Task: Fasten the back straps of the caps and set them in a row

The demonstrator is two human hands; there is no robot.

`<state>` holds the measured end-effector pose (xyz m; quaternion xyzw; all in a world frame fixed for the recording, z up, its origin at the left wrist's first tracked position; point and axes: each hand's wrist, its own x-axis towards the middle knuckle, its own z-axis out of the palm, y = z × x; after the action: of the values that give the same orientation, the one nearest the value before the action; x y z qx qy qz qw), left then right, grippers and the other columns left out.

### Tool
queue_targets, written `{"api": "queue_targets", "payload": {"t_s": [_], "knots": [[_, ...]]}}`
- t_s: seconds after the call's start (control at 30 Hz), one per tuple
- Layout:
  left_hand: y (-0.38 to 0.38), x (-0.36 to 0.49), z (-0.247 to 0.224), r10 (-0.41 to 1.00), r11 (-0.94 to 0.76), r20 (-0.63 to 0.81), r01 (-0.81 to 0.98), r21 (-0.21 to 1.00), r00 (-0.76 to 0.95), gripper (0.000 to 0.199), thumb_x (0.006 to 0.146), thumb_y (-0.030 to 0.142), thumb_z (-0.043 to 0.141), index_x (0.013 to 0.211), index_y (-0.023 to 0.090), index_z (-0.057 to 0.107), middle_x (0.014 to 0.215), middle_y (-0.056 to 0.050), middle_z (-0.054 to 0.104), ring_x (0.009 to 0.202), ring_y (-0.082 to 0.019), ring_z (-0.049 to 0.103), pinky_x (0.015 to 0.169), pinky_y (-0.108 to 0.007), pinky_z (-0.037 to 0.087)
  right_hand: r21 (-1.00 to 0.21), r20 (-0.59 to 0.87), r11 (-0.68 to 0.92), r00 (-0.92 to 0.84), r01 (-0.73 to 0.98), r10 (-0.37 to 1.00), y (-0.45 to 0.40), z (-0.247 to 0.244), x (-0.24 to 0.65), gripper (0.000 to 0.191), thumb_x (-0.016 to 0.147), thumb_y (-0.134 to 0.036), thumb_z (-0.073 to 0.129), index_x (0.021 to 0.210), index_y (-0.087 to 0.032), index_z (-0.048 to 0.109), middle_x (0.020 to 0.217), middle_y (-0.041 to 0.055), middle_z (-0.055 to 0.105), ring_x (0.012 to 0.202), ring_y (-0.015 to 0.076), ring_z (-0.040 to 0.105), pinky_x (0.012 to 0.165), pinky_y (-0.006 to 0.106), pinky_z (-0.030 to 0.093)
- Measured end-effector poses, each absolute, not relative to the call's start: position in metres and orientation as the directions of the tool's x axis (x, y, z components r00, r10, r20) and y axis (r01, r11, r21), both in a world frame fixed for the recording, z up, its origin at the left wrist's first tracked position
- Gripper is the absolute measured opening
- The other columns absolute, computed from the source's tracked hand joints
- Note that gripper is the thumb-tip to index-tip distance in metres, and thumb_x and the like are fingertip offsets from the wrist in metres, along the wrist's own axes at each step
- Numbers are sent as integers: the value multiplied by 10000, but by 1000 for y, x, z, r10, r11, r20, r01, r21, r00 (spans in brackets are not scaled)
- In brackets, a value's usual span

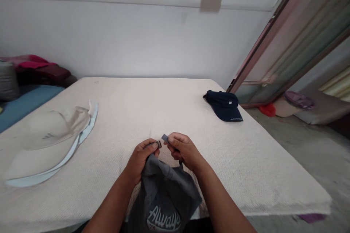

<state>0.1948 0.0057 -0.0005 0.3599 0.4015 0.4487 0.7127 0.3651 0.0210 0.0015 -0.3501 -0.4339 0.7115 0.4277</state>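
Buckle (pixel 159 144) and strap (pixel 164 138) of the gray cap (pixel 175 184) sit pinched in left hand (pixel 140 160) and right hand (pixel 186 151), just apart. Best keep the strap flat.

Covered surface (pixel 153 109) fills the middle, far edge close to the wall (pixel 123 36) behind it. On its left part: hats (pixel 49 131), overlapping one another. On its right part, toward the back and near the side edge: far cap (pixel 222 105), well apart from the hats. Front, at centre: near cap (pixel 166 193), between left hand (pixel 142 158) and right hand (pixel 184 149), set between hats and far cap, nearer the viewer. Beyond the surface at back left: mat (pixel 35 96), with cushion (pixel 8 80) and cloth heap (pixel 41 67) on it, cushion leftmost. Right side: floor (pixel 298 134); door frame (pixel 262 47) rises behind right.
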Motion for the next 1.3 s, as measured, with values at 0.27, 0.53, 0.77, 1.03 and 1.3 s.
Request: {"api": "queue_targets", "payload": {"t_s": [0.27,0.53,0.77,1.03,1.3], "knots": [[6,192,0,921,363,-257,-409,837,292,176,756,290,668,707,153,568,524,45,514,426,-50,392,406,-152,295,-870,-165,-347,-457,-350,874,21,-4,358,244,772,-372,646,706,-178,514,520,-76,450,363,18,260,369,184,123],[5,191,0,919,379,-274,-443,813,284,167,737,279,683,761,164,564,507,52,532,417,-50,410,400,-141,302,-861,-204,-402,-513,-312,834,20,-2,358,260,754,-362,658,682,-178,489,514,-80,449,361,16,243,371,181,111],[5,189,0,909,383,-269,-383,841,318,164,754,296,664,745,160,572,506,50,529,406,-43,374,390,-143,283,-865,-194,-399,-532,-303,824,20,-3,359,282,761,-372,668,669,-175,488,511,-83,431,368,17,241,367,174,125],[4,189,0,891,384,-258,-317,867,374,185,780,306,626,696,155,559,513,42,507,420,-50,343,390,-153,273,-898,-188,-368,-546,-242,817,21,-1,364,247,764,-350,660,665,-173,519,477,-95,367,381,29,256,372,176,137],[2,191,0,886,399,-270,-323,858,377,159,755,303,650,744,161,579,495,55,490,400,-46,326,377,-149,263,-891,-186,-378,-558,-251,809,20,-3,365,255,757,-346,663,658,-171,507,501,-89,384,393,25,243,378,183,123]]}}
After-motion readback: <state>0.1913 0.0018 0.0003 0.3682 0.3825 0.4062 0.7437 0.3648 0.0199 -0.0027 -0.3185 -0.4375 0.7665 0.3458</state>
